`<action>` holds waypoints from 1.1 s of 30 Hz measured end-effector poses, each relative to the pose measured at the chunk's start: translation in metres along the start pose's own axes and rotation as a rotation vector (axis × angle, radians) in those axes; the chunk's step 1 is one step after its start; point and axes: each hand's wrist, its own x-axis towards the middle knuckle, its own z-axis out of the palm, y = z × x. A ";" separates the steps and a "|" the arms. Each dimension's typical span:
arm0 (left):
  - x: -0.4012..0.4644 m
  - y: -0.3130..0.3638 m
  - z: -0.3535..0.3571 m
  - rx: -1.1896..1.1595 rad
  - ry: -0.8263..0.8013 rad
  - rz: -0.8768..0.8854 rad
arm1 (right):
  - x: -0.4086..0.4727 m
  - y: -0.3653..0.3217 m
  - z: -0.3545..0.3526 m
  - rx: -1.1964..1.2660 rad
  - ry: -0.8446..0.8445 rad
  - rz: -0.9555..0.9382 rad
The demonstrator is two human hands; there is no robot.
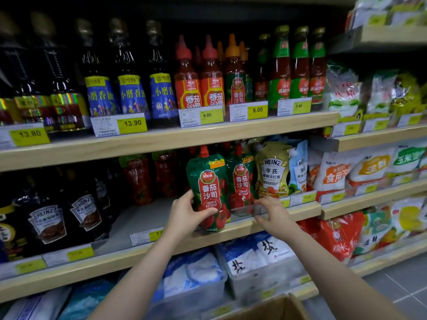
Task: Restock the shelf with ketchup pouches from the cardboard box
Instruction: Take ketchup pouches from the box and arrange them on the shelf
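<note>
While the left hand (184,215) grips a ketchup pouch (209,190), right hand (275,213) fingers spread loosely, empty.

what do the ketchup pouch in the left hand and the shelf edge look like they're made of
Ketchup pouch: looks like glossy flexible plastic film, given its soft creases and sheen, with a hard red cap. Shelf edge: pale matte wood-look trim, possibly laminate; faint grain shows.
</note>
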 end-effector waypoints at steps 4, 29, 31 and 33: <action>0.000 -0.001 0.005 0.004 0.005 0.011 | 0.002 0.000 0.000 -0.026 -0.004 0.000; 0.023 -0.022 -0.003 0.129 0.146 0.012 | 0.005 0.008 0.006 -0.026 0.032 -0.040; 0.026 -0.032 0.002 0.124 0.075 -0.044 | 0.005 0.010 0.007 -0.035 0.038 -0.052; 0.031 -0.037 0.004 0.126 0.016 -0.088 | 0.005 0.011 0.008 -0.037 0.052 -0.059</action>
